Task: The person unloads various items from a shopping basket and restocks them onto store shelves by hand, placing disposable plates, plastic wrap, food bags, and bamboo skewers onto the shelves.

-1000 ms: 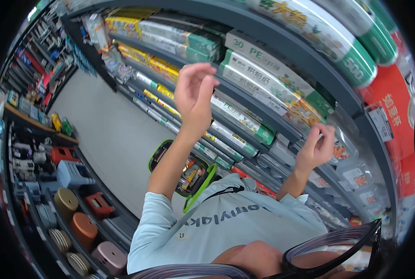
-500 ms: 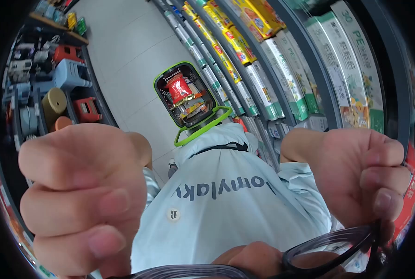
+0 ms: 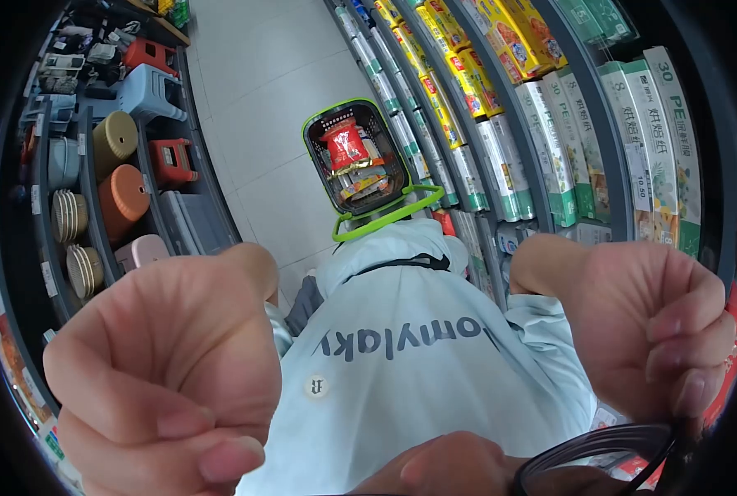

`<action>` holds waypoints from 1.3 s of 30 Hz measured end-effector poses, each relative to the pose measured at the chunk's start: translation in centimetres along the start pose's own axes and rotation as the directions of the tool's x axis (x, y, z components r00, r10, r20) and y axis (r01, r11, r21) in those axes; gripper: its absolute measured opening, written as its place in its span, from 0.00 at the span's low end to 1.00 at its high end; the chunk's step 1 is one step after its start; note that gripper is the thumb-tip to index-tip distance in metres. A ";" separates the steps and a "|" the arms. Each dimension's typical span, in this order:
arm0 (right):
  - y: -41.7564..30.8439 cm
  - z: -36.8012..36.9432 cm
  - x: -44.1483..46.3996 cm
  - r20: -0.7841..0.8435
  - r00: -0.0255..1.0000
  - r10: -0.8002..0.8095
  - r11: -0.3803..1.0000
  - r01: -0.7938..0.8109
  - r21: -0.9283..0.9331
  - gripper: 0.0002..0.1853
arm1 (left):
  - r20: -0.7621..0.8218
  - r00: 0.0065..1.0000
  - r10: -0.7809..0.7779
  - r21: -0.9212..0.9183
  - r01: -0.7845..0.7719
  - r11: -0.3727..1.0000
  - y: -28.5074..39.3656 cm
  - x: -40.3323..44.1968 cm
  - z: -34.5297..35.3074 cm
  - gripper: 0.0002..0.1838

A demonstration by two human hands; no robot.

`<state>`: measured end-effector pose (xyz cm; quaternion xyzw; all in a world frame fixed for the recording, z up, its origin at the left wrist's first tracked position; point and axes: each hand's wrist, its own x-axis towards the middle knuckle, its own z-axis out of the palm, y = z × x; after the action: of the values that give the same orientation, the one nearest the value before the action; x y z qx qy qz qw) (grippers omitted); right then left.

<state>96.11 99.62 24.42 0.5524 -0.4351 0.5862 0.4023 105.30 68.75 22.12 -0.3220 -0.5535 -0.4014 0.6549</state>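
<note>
My left hand [image 3: 166, 355] is raised close to the camera at the left, its fingers curled in toward the palm. Level with it at the right, my right hand [image 3: 649, 318] is closed too, beside the dark frame of a pair of glasses [image 3: 600, 450]. Whatever the fingers of either hand hold, if anything, is hidden. Between the hands is a pale blue shirt [image 3: 435, 388] with dark lettering. Beyond its hem is a black shopping basket [image 3: 315, 153] with a green rim and green handle [image 3: 389, 221]. Inside lie a red packet [image 3: 345, 147] and several smaller packages.
A shelf at the right holds boxed rolls [image 3: 662, 140] and yellow packages [image 3: 513, 37]. On the left shelf are a light blue stool [image 3: 149, 93], orange tub [image 3: 124, 190] and stacked bowls [image 3: 83, 269]. Grey floor tiles [image 3: 261, 91] run between the shelves.
The view has shifted, so the basket and both shelves appear farther right. My left hand has turned, showing more palm. My right hand sits slightly lower, still closed. The glasses show less.
</note>
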 end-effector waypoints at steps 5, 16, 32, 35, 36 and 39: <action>3.5 4.9 -4.9 -0.052 0.974 0.219 0.946 -0.225 -0.233 0.21 | 0.020 0.842 -0.538 -0.155 0.535 0.831 -0.1 -4.9 1.1 0.12; 2.9 1.8 -46.7 0.615 -0.026 0.788 0.579 -0.307 -0.755 0.27 | 0.485 -0.373 -0.791 0.688 0.722 0.081 3.1 -44.2 -7.5 0.23; 11.3 7.2 -49.9 0.608 -0.606 0.514 0.534 -0.329 -0.779 0.34 | 0.359 -0.640 -0.679 0.917 0.378 0.128 -2.3 -49.2 -10.8 0.41; 14.8 7.2 -50.9 0.627 -0.591 0.508 0.550 -0.338 -0.763 0.30 | 0.288 -0.679 -0.676 0.947 0.309 0.093 -4.8 -49.3 -9.8 0.43; 15.9 7.1 -51.0 0.625 -0.602 0.497 0.553 -0.335 -0.763 0.28 | 0.263 -0.690 -0.674 0.952 0.298 0.065 -5.7 -49.5 -9.5 0.44; 19.0 7.0 -52.1 0.630 -0.610 0.481 0.550 -0.350 -0.758 0.24 | 0.229 -0.709 -0.667 0.960 0.277 0.035 -8.8 -49.2 -8.5 0.47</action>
<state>83.51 87.70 -28.76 0.4671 -0.7843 0.0078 -0.4083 98.32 65.57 -27.95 0.1112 -0.8852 -0.2951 -0.3421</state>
